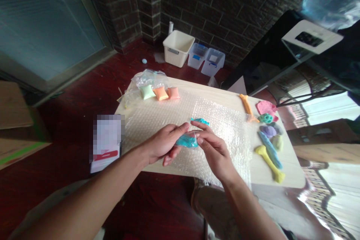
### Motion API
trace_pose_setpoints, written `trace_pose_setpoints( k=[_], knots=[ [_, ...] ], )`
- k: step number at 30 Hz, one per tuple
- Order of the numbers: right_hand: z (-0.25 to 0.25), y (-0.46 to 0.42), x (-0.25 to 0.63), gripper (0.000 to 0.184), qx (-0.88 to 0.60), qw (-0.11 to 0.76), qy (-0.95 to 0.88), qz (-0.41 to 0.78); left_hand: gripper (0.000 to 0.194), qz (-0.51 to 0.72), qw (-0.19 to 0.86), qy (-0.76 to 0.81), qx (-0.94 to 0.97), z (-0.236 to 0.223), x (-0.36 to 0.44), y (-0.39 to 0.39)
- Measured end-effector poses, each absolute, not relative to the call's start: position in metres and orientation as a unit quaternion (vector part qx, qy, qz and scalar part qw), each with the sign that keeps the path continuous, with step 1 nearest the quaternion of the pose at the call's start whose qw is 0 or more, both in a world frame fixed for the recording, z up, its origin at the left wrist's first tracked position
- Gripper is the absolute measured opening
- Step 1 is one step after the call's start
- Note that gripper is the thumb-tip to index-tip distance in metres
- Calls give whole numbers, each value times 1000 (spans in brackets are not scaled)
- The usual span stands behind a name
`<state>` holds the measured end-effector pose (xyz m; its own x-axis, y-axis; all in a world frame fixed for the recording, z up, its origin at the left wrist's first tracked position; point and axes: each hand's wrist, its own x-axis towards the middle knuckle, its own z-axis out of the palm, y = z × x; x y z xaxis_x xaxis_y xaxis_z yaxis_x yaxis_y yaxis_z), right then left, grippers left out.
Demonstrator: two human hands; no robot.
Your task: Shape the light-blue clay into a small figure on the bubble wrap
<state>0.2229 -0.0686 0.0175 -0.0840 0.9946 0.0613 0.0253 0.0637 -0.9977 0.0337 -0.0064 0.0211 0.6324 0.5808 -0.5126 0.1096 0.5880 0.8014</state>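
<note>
Between my two hands is a clear plastic packet of turquoise modelling clay (186,141), held above the bubble wrap. My left hand (165,140) grips the packet's left side, thumb on top. On its right edge, the thumb and fingers of my right hand (213,149) pinch the plastic. Just beyond my fingers, a smaller lump of turquoise clay (203,121) lies on the bubble wrap (225,127). At the table's far left sit packets of clay in green (147,92), orange (161,93) and pink (173,93).
Shaped clay pieces line the right of the table (292,174), among them a yellow bone shape (270,165), a blue roll (270,149) and an orange piece (246,105). Storage bins (178,48) stand on the floor behind. A pixelated flat item (107,138) is at the left edge.
</note>
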Motion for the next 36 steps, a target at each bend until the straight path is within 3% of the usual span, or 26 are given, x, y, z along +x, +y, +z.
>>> trace_pose_setpoints(
  k=[6, 11, 16, 24, 30, 36],
  knots=[
    [24, -67, 233, 34, -486, 397, -637, 448, 57, 193, 798, 415, 392, 16, 34, -9],
    [18, -64, 234, 31, -447, 443, -535, 563, 64, 218, 783, 405, 418, 12, 38, -11],
    [18, -65, 217, 26, -393, 486, -334, 705, 57, 302, 638, 431, 562, 5, 40, -11],
    [8, -63, 211, 21, -458, 537, -168, 688, 34, 339, 466, 384, 721, 5, 34, -12],
    [2, -58, 221, 27, -442, 573, -130, 678, 21, 382, 465, 413, 683, 2, 34, -11],
    [9, -64, 225, 21, -437, 580, -337, 599, 24, 380, 550, 395, 630, 7, 32, -9]
  ],
)
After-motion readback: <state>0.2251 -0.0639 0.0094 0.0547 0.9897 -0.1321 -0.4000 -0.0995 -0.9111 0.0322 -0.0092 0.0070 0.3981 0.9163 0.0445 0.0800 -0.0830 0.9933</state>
